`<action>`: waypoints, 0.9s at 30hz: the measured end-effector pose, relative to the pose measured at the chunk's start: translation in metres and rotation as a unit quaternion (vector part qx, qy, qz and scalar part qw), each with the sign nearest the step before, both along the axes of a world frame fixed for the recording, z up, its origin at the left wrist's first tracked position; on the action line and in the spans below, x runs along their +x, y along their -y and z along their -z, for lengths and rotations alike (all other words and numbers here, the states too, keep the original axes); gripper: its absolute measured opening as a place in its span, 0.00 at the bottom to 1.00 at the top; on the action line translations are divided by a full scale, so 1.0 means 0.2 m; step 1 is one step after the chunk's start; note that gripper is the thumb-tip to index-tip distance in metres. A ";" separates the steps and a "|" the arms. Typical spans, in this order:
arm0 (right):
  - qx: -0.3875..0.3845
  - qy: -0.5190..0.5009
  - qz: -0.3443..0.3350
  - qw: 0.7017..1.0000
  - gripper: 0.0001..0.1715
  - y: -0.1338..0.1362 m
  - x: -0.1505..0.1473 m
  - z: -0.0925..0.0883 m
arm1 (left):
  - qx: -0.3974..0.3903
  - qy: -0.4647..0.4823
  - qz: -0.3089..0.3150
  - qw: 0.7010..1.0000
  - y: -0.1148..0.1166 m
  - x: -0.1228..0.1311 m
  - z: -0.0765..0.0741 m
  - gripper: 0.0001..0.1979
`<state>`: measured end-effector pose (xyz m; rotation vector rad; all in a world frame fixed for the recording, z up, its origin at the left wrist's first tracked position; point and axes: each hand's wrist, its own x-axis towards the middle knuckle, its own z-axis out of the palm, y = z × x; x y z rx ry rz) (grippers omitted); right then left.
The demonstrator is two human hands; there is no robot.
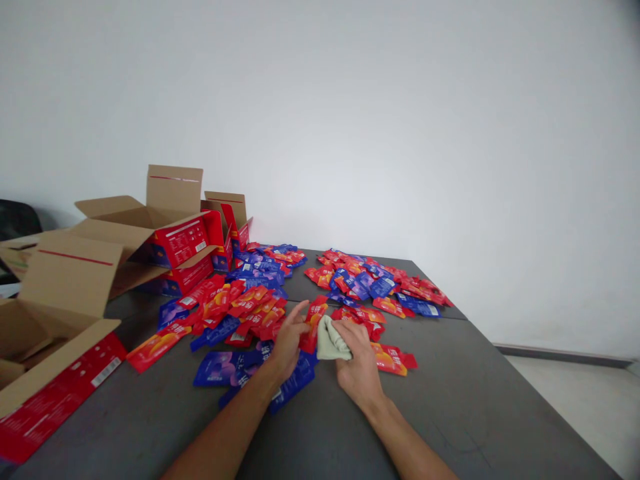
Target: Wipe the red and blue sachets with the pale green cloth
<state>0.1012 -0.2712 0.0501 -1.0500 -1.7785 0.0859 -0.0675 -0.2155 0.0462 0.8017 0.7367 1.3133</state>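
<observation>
My right hand (357,363) is closed around a pale green cloth (329,339) pressed against the grey table (450,413). My left hand (289,340) lies just left of it, fingers stretched out over red and blue sachets (240,310), touching a red sachet (315,320) beside the cloth. A blue sachet (293,383) lies under my left wrist. A second heap of red and blue sachets (375,280) sits farther back on the right.
Several open cardboard boxes with red printed sides stand on the left: one at the near left (55,347), others farther back (165,233). A white wall rises behind the table. The table's right edge drops to a pale floor (590,407).
</observation>
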 end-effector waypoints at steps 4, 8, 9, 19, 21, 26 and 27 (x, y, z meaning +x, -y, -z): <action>0.004 0.014 -0.030 0.999 0.38 0.02 -0.04 0.01 | -0.027 0.026 0.045 0.998 0.01 0.03 0.00 0.30; -0.007 0.052 -0.059 0.997 0.41 0.02 -0.05 0.02 | -0.077 0.094 0.079 0.989 0.06 0.08 -0.02 0.13; -0.011 0.062 -0.066 0.996 0.42 0.02 -0.06 0.03 | -0.083 0.110 0.088 0.986 0.07 0.09 -0.03 0.14; 0.009 0.061 0.048 0.997 0.43 -0.02 0.07 0.00 | -0.076 0.083 0.122 0.986 0.08 0.11 0.01 0.15; 0.019 0.051 0.086 0.995 0.42 -0.04 0.11 -0.01 | -0.070 0.069 0.139 0.985 0.10 0.12 0.01 0.16; 0.027 0.065 0.087 0.994 0.42 -0.04 0.12 -0.01 | -0.042 0.093 0.136 0.985 0.11 0.14 0.00 0.17; 0.030 0.072 0.079 0.994 0.42 -0.04 0.11 -0.01 | -0.044 0.108 0.132 0.984 0.11 0.14 0.00 0.16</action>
